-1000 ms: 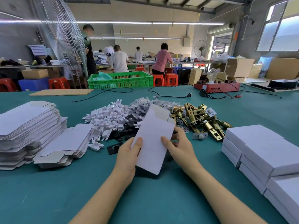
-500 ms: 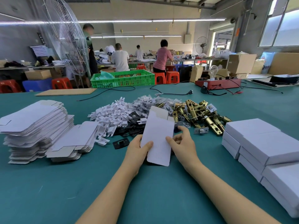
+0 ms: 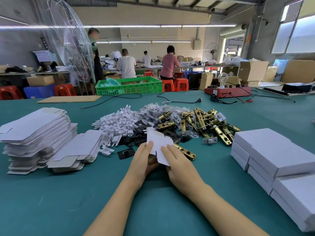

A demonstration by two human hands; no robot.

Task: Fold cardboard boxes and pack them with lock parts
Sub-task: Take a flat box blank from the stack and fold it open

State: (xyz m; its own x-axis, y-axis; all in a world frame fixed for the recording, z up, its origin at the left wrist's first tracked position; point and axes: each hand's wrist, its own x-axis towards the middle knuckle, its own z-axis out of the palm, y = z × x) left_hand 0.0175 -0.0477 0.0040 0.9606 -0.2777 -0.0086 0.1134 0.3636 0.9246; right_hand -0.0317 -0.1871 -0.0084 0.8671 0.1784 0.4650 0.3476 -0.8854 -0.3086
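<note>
while a tall pile of flat box blanks [image 3: 36, 132] is waiting at nine o'clock and a stack of finished white boxes [image 3: 276, 150] is sitting at three o'clock, the job is looking partly done, with plenty left to fold. both hands are working at the centre of the green table [image 3: 51, 201], holding one white cardboard box [image 3: 159, 143] that is only half shaped, its flaps sticking up toward twelve o'clock. the left hand [image 3: 143, 160] is pinching its left edge, thumb on top and fingers curled beneath. the right hand [image 3: 180, 166] is gripping its right side, fingers lying over the face. whether anything is inside the box is impossible to tell.

just beyond the box, at twelve o'clock, loose lock parts are lying in heaps: white plastic pieces [image 3: 117, 123], black plates [image 3: 136, 133], small bagged pieces [image 3: 153, 109], and brass latches [image 3: 204, 121] toward one o'clock. one brass latch [image 3: 185, 151] is lying just beside the right hand, and a single black plate [image 3: 125, 153] is sitting near the left hand. these strays are crowding the folding space. farther off, a green crate [image 3: 129, 86] and a red tester box [image 3: 228, 91] are resting at the table's far edge.
</note>
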